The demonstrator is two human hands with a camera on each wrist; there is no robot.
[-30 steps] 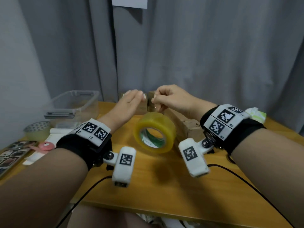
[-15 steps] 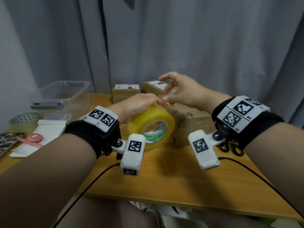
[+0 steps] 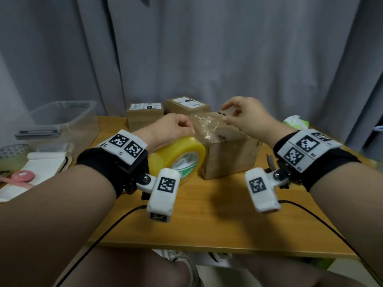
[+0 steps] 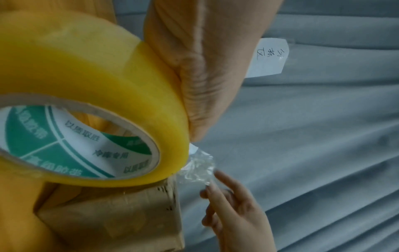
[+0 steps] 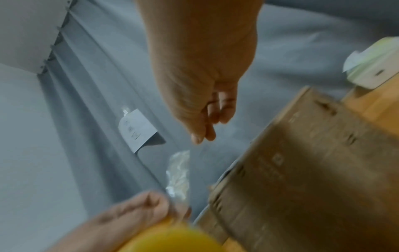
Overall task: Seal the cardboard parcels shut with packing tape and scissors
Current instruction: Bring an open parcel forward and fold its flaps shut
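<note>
Two hands are on the tape, and the difference from a second ago is plain: then they were pinched close together above the roll, picking at its end; now they have drawn apart and a crinkled clear strip of tape (image 3: 208,126) stretches between them over the nearest parcel (image 3: 229,156). The left hand (image 3: 169,129) curls over the top of the yellow tape roll (image 3: 182,156), gripping it just beside the parcel's left face. The right hand (image 3: 245,116) pinches the strip's free end between thumb and fingertips above the parcel's far top edge — the other fingers hang loose.

By my reckoning the end has been found and freed, so laying the strip along the top seam and pressing it down comes next, then cutting; what look like scissor handles show only partly behind the right wrist.

Two more parcels (image 3: 145,114) stand at the back of the wooden table (image 3: 207,224), each with a white shipping label too small to read. The roll's green-and-white core carries Chinese print — "以质取胜" is legible in the left wrist view.
</note>
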